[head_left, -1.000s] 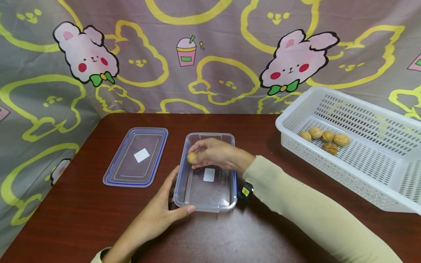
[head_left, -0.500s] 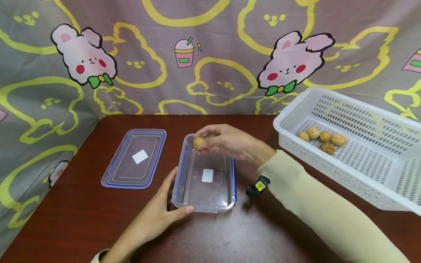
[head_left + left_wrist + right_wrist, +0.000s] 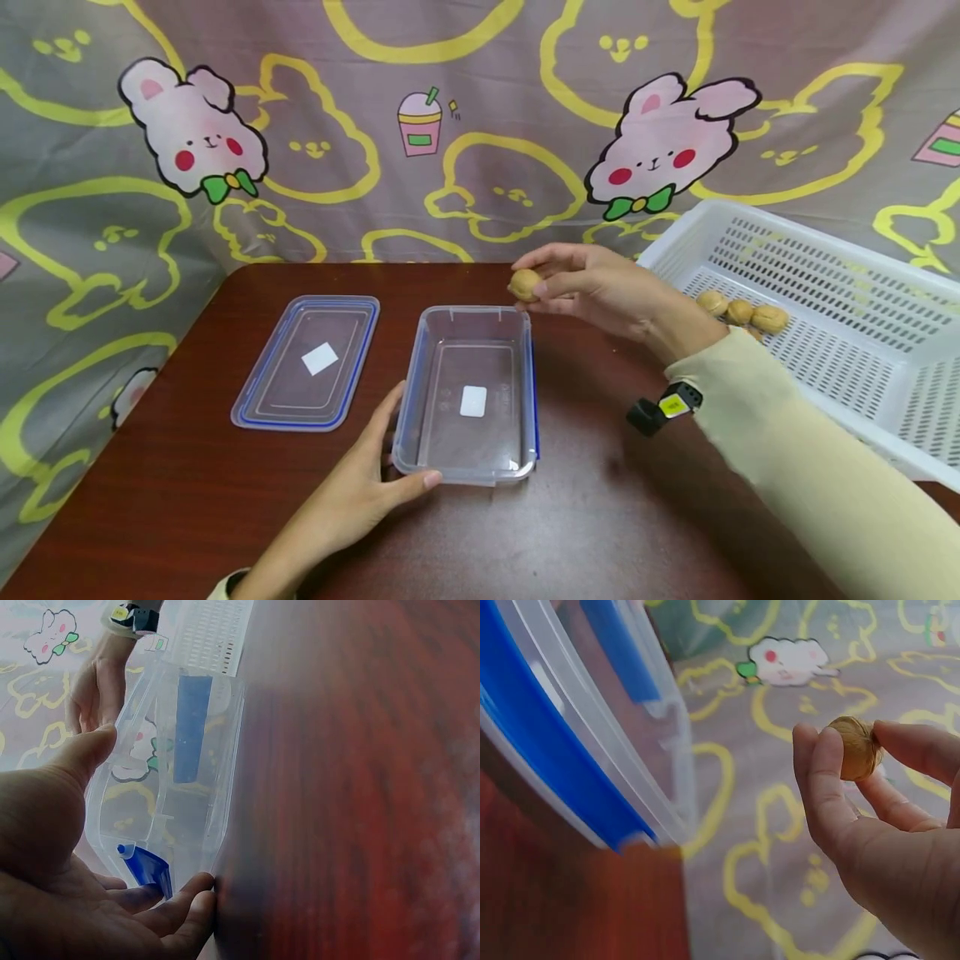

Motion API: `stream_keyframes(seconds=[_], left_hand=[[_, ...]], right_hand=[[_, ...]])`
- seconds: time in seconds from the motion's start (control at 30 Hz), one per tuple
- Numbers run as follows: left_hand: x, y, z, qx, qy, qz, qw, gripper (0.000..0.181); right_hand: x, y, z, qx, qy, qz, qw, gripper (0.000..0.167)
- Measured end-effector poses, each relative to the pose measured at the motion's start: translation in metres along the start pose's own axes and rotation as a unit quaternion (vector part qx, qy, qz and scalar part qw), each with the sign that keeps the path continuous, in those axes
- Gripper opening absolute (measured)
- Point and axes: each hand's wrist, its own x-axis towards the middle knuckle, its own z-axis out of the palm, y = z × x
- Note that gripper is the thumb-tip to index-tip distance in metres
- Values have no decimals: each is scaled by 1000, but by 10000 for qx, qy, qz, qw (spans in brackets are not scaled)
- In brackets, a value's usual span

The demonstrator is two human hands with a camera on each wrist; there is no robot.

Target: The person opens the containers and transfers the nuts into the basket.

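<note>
A round tan walnut point(image 3: 523, 285) is pinched between the thumb and fingers of my right hand point(image 3: 607, 292), raised just beyond the far right corner of a clear plastic container point(image 3: 465, 446). The right wrist view shows the walnut point(image 3: 851, 746) at the fingertips. My left hand point(image 3: 360, 483) holds the container's near left corner, thumb on the near rim and fingers along the left side. In the left wrist view, those fingers touch a blue clip point(image 3: 148, 868) on the container's side. A white label point(image 3: 472, 402) shows on the container's bottom.
A clear lid point(image 3: 300, 396) with a blue seal lies flat left of the container. At the right stands a white perforated basket point(image 3: 847, 342) with several walnuts point(image 3: 768, 318), partly hidden behind my right arm. A patterned cloth point(image 3: 337, 183) hangs behind the table point(image 3: 585, 533).
My right hand has carried the walnut from inside the container up and to the right, past the far rim. The left hand and the container have stayed in place.
</note>
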Motion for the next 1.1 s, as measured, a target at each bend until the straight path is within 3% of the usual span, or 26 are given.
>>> stream_keyframes(seconds=[0.23,0.4,0.53,0.67,0.8,1.0,1.1], left_hand=[[1,0,1,23,11,-68,10000,112],[1,0,0,40,13,-106,9999,113],[1,1,1,36,12,-117,9999,113],[1,0,1,113,42,-89,9999,113],[1,0,0,112,40,-101,9999,113],[1,1,0,90,19,-68,9999,113],[1,1,0,56,1,-36,10000,113]], right_hand=[[-39,-26,-41,88,359,-243,9990,27],[-63,-32,-90,382,324,-444,9978,34],[-82,-32,-134,873,185,-580,9943,41],[-98,-27,-174,1270,-229,-745,9888,48],[-115,-13,-207,991,-216,-765,9919,51],[-137,8,-244,318,307,-199,9988,50],[-145,21,-259,137,248,-49,9996,52]])
